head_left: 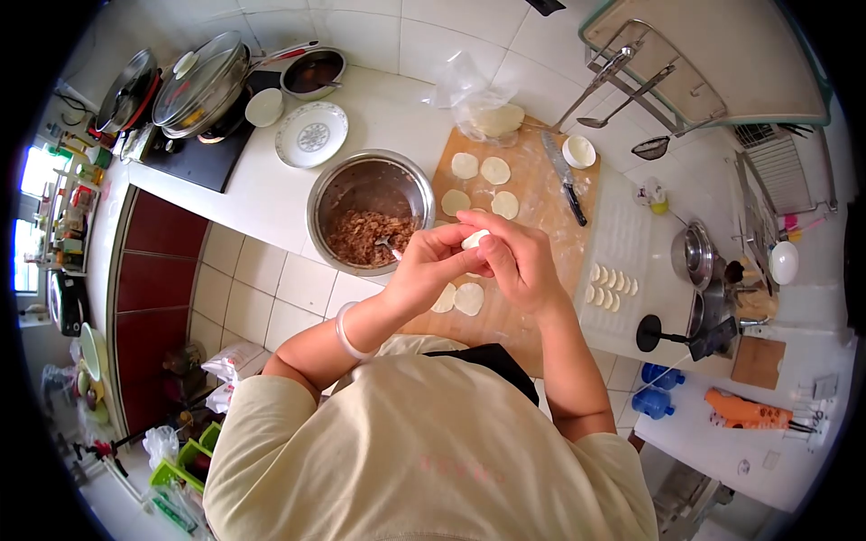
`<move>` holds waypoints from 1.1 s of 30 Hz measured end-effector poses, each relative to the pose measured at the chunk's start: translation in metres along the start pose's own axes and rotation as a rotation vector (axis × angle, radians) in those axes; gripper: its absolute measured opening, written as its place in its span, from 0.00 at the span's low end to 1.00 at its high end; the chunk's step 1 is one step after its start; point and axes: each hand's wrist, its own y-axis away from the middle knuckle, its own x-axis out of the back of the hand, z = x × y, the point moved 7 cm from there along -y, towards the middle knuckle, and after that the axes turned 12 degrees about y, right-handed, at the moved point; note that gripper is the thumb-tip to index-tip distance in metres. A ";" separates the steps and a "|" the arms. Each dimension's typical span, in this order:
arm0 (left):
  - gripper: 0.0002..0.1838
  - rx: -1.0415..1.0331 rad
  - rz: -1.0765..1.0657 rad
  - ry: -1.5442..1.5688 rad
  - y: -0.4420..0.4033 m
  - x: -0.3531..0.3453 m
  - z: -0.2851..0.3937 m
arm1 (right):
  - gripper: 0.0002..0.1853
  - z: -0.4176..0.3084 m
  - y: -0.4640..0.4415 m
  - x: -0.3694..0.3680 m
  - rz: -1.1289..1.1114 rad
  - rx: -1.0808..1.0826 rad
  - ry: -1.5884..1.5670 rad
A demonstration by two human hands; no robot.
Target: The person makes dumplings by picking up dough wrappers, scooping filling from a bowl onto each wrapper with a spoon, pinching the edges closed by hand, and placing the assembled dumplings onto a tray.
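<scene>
My left hand (433, 268) and my right hand (520, 261) meet over the wooden board (550, 243), fingers closed on one small white dumpling (474, 239) between them. Round dough wrappers (495, 170) lie on the board beyond and beneath my hands. Just left of them stands a steel bowl (372, 165) of brown minced filling (361, 236), with a spoon (390, 248) in it. The undersides of my fingers and the dumpling's lower part are hidden.
Several finished dumplings (612, 279) lie in rows on the right. A knife (566, 178), a small white bowl (579, 151) and a bag of dough (496, 121) are at the board's far side. A patterned plate (311, 134) sits left, near lidded pans (200, 86).
</scene>
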 end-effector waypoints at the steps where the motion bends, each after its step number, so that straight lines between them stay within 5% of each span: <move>1: 0.15 -0.002 0.004 0.000 0.000 0.000 0.003 | 0.19 -0.001 0.001 -0.001 -0.004 0.002 -0.002; 4: 0.15 0.013 -0.004 -0.180 0.001 0.007 0.011 | 0.20 0.007 0.005 0.001 0.033 -0.111 -0.046; 6: 0.16 -0.312 0.065 -0.531 0.001 0.018 0.036 | 0.23 0.027 0.011 0.001 0.191 -0.297 -0.486; 8: 0.21 -0.267 0.141 -0.501 -0.005 0.025 0.035 | 0.25 0.034 0.012 -0.005 0.225 -0.370 -0.613; 11: 0.36 -0.270 -0.050 -0.261 -0.021 0.007 0.017 | 0.25 0.041 0.012 -0.026 0.161 -0.425 -0.806; 14: 0.36 -0.214 -0.131 -0.342 -0.029 0.002 0.009 | 0.24 0.041 0.010 -0.043 0.149 -0.395 -0.840; 18: 0.20 -0.304 -0.151 -0.318 -0.033 0.002 0.007 | 0.23 0.056 0.014 -0.048 0.221 -0.385 -0.759; 33: 0.14 -0.596 -0.124 -0.307 -0.036 -0.023 0.017 | 0.23 0.031 0.008 -0.032 0.376 -0.339 -0.678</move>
